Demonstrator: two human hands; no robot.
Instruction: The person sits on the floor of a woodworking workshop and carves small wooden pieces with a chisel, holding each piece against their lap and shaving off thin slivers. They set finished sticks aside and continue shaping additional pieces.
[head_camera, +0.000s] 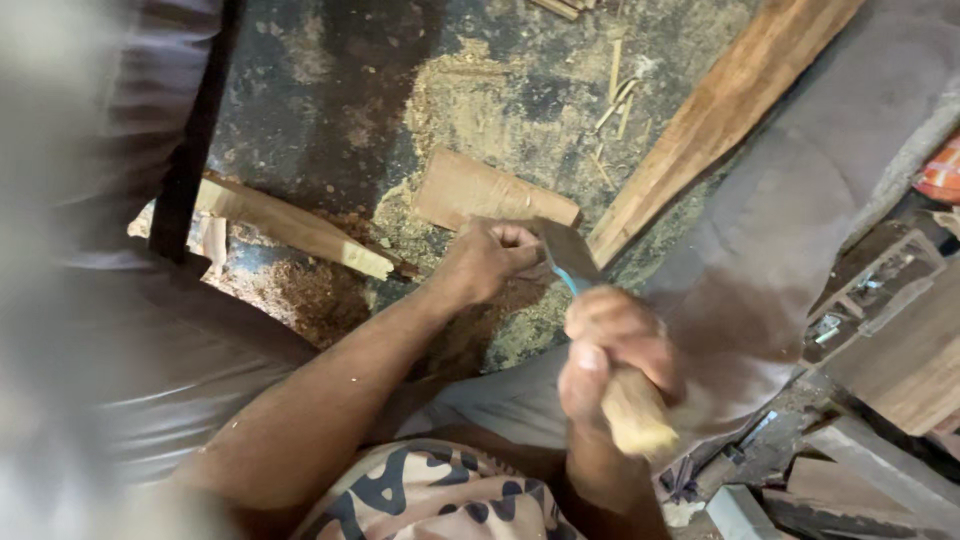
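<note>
While the left hand (490, 262) clamps the flat wood piece (560, 245) above the sawdusty floor (330, 90), the right hand (615, 350), fisted on the wooden-handled tool (635, 410), should strike steadily, clear of fingers.

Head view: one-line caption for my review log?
Right hand grips a wooden handle; left hand steadies a wood piece on the sawdust-strewn floor.

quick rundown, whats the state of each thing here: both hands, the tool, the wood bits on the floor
left hand: closed in a fist on a dark piece
right hand: fingers wrapped round the wooden handle
wooden handle: gripped, butt end sticking out, blurred
small flat board: lying on the floor
long plank: lying aslant
wood strip: lying flat on the sawdust
sawdust: scattered
</note>
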